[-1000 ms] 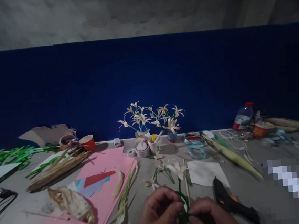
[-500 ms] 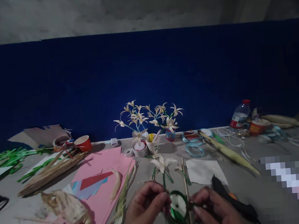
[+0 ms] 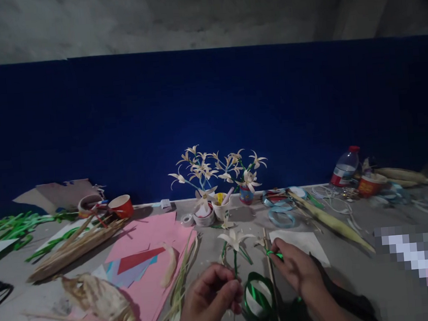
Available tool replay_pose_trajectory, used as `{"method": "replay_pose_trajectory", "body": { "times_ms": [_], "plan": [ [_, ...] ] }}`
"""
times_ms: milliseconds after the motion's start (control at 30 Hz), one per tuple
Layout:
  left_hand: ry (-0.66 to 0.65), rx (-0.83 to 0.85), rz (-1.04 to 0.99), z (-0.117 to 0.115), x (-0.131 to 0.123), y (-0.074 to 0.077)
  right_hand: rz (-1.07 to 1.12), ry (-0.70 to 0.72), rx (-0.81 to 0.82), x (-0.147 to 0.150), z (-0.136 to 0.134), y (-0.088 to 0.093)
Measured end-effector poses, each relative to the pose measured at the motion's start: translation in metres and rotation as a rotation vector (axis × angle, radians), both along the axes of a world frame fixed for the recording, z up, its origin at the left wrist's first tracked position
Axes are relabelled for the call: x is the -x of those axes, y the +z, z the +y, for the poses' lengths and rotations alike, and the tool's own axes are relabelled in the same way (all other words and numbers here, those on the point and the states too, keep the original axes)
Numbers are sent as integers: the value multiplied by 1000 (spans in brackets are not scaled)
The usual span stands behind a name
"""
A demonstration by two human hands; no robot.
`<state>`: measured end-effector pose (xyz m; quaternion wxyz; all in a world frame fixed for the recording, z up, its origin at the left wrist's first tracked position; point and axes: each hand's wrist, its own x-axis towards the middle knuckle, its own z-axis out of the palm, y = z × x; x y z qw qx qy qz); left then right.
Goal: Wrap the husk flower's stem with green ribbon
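My left hand (image 3: 213,296) is closed, thumb and fingertips pinching the thin green stem of a pale-petalled flower (image 3: 235,240). Its bloom points away from me above the fingers. A coil of green ribbon (image 3: 250,296) lies just right of that hand. My right hand (image 3: 300,270) is further forward, its fingertips closed on a bright green strip of the ribbon (image 3: 275,254) beside a thin wooden stick (image 3: 269,262). Another small flower (image 3: 259,242) is partly behind these fingertips. Whether the strip joins the coil is hard to see.
Pots of pale flowers (image 3: 203,215) stand at the back middle. Pink paper (image 3: 146,240) and a dried husk (image 3: 99,298) lie left. A black tool, probably a glue gun (image 3: 345,293), lies beside my right forearm, near white paper (image 3: 302,242). A bottle (image 3: 346,167) stands back right.
My right hand has moved forward and slightly right, away from my left hand, taking the green strip with it. My left hand stays nearly in place on the stem.
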<state>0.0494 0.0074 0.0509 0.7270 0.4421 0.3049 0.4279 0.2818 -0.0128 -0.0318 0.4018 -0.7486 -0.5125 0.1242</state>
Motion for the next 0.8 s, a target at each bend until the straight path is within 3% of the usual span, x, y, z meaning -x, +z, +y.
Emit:
{"method": "replay_pose_trajectory", "body": {
  "times_ms": [167, 333, 500, 633, 700, 800],
  "plan": [
    [-10, 5, -24, 4, 4, -5, -122, 56, 211, -6, 10, -7],
    [-17, 3, -39, 5, 3, -10, 8, 49, 173, -8, 11, 4],
    [-16, 2, -50, 5, -6, -15, 423, 102, 70, 2, -5, 32],
    [-39, 22, -49, 2, -23, -17, 750, 66, -54, 35, -30, 60],
    [-55, 28, -58, -1, -30, -16, 1082, -9, -211, 55, -39, 72],
    [-68, 37, -84, -6, -35, -11, 1238, -23, -259, 75, -44, 85]
  ]
}}
